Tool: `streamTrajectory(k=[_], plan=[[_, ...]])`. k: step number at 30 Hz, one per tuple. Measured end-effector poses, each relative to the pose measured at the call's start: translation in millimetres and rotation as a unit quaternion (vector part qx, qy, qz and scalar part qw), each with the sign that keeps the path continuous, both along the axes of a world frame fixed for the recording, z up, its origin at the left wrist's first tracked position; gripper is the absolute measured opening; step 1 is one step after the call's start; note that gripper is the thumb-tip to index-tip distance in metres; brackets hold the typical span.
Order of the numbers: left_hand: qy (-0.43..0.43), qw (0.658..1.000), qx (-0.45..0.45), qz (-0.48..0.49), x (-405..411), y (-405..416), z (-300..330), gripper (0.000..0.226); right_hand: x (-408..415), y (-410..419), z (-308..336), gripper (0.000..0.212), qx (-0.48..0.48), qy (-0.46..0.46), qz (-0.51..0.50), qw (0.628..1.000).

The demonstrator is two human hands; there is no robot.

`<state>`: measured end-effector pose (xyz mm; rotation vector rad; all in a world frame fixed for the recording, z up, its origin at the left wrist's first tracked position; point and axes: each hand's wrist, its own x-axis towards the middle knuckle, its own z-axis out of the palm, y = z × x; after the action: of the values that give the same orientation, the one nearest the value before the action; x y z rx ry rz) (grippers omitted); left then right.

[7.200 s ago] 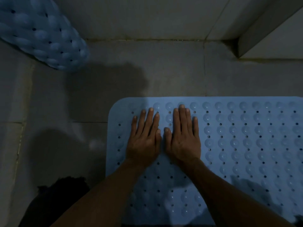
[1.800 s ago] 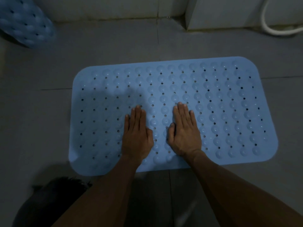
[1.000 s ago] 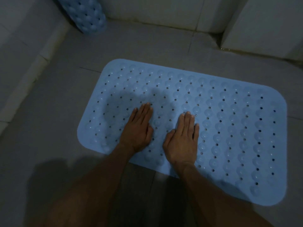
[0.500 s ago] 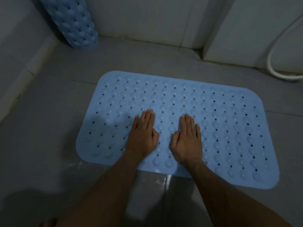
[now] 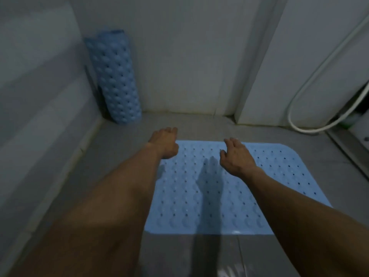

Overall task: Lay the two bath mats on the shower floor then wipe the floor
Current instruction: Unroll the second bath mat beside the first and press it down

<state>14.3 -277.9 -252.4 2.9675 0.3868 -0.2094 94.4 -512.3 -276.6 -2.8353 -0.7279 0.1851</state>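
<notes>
A: Two bath mats show, and only one lies flat. The grey tiled floor (image 5: 123, 148) takes up most of the view, with pale walls (image 5: 179, 56) rising behind it and to the left.

B: Where is the flat one?

A: The flat mat (image 5: 219, 196) is spread on the floor right of centre, light blue, covered in bumps and small holes. Its far edge stops short of the back wall and its near edge crosses the floor below the arms.

B: And the other?

A: The rolled mat (image 5: 114, 76) stands upright in the far left corner, leaning against the walls, well apart from the flat one.

B: Anything else back there?

A: A white hose (image 5: 311, 82) loops down the right wall to the floor.

B: What about the hands?

A: Both arms reach forward. The left hand (image 5: 164, 141) hangs over the far left corner of the flat mat, fingers loosely bent, holding nothing. The right hand (image 5: 236, 156) hovers above the mat's far half, fingers relaxed and slightly spread, also gripping nothing. Its shadow falls on the mat just below it. I cannot tell whether either hand touches the mat.
</notes>
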Motion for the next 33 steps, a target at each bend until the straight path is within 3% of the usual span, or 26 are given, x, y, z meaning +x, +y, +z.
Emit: streamTrajectory(k=[9,17,22,28,33], plan=[[-0.096,0.985,0.142,0.03,-6,154,136,0.059,23,167,141,0.057,0.093,-0.103,0.1,0.985],[-0.227,0.957,0.15,0.095,23,234,174,0.071,37,314,219,0.06,0.075,-0.189,0.211,0.956],[-0.252,0.955,0.12,0.104,51,263,167,0.077,49,381,228,0.063,0.019,-0.19,0.255,0.948],[-0.24,0.953,0.088,0.164,77,287,151,0.053,88,427,208,0.073,-0.071,-0.186,0.249,0.948],[-0.333,0.925,0.116,0.142,78,291,138,0.04,105,432,189,0.061,0.004,-0.179,0.227,0.957]])
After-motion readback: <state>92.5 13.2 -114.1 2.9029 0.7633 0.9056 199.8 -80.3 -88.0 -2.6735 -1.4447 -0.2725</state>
